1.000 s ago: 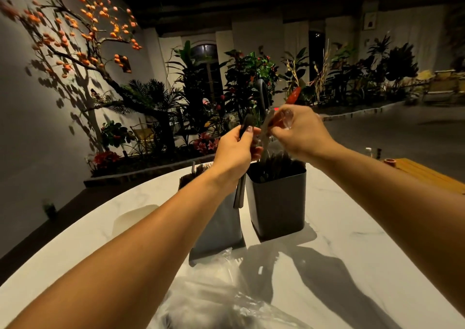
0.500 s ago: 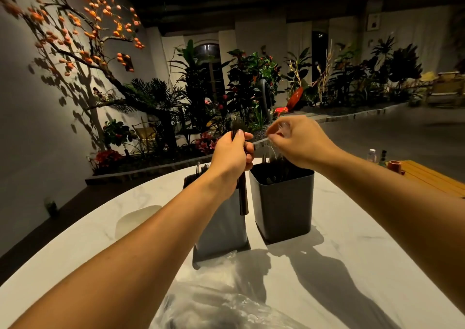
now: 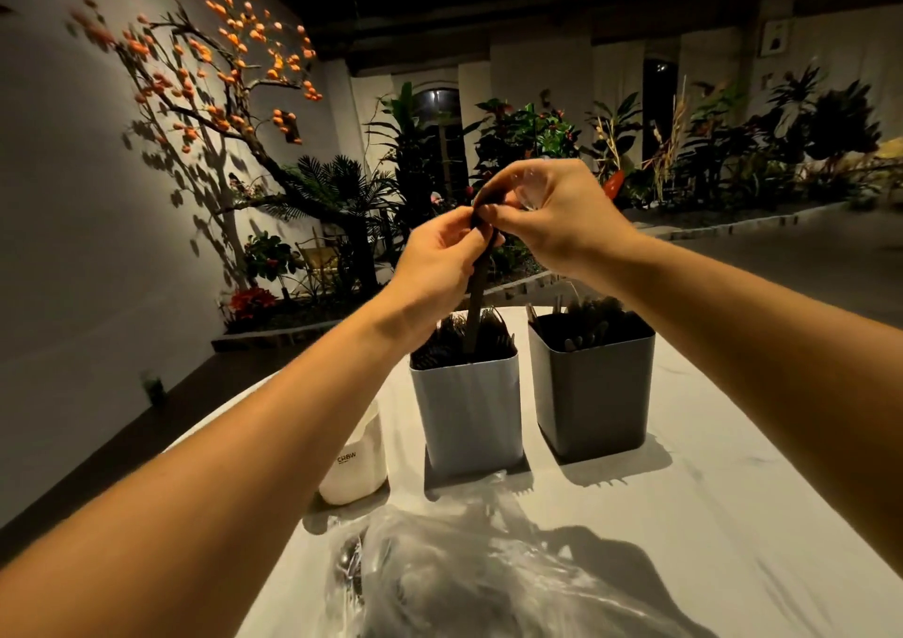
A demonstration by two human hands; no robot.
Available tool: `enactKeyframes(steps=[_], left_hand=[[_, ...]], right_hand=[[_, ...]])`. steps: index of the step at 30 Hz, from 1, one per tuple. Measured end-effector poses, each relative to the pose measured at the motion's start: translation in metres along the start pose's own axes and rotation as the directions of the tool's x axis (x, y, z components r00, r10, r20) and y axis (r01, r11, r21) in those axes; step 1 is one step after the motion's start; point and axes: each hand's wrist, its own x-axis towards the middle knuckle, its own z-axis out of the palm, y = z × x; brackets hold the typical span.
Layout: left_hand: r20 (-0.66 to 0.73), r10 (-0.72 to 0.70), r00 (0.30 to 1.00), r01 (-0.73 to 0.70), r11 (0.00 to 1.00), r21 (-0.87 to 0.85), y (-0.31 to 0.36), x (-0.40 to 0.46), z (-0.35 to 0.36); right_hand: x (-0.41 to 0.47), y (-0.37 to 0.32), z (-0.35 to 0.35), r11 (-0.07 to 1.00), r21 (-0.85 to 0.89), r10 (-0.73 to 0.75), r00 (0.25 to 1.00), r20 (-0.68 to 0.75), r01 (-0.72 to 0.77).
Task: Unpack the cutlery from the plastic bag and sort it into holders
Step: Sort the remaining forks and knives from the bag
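Note:
A light grey holder [image 3: 466, 417] and a dark grey holder [image 3: 593, 388] stand side by side on the white table [image 3: 708, 515], both with dark cutlery inside. My left hand [image 3: 435, 266] grips a dark cutlery piece [image 3: 476, 295] upright, its lower end reaching into the light grey holder. My right hand [image 3: 552, 212] pinches the top of that same piece and holds a scrap of clear plastic [image 3: 530, 193]. The clear plastic bag [image 3: 479, 574] lies crumpled near the table's front edge, with dark cutlery showing inside at its left.
A white bag with small print [image 3: 354, 466] stands left of the light grey holder. Beyond the table are a planter bed with many plants [image 3: 537, 149] and a tree with orange fruit [image 3: 220, 75] against the left wall.
Both hands have come together above the light grey holder. The dark piece in my left hand now points down into that holder, and my right hand has moved from over the dark holder to its top.

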Motion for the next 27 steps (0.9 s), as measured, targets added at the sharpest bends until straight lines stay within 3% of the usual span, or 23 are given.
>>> enactKeyframes(steps=[7, 15, 18, 22, 27], left_hand=[[-0.031, 0.074, 0.997, -0.07, 0.992, 0.105, 0.01, 0.005, -0.016], [-0.003, 0.042, 0.999, -0.042, 0.99, 0.138, -0.035, 0.003, -0.014], [0.004, -0.002, 1.0, 0.001, 0.963, 0.269, -0.058, 0.004, -0.018], [-0.085, -0.027, 0.996, 0.061, 0.896, 0.439, -0.068, 0.005, -0.023], [-0.058, 0.027, 0.998, 0.014, 0.789, 0.614, -0.077, -0.001, -0.028]], right_hand=[[0.012, -0.004, 0.009, 0.992, -0.054, -0.121, 0.992, -0.048, 0.118], [-0.002, 0.022, 0.021, 0.983, -0.179, -0.027, 0.999, 0.046, 0.035], [-0.008, 0.038, 0.03, 0.951, -0.308, 0.037, 0.989, 0.142, 0.009], [-0.017, 0.057, 0.043, 0.891, -0.454, 0.067, 0.984, 0.162, 0.014], [-0.019, 0.064, 0.053, 0.823, -0.568, 0.153, 0.969, 0.196, -0.016]])
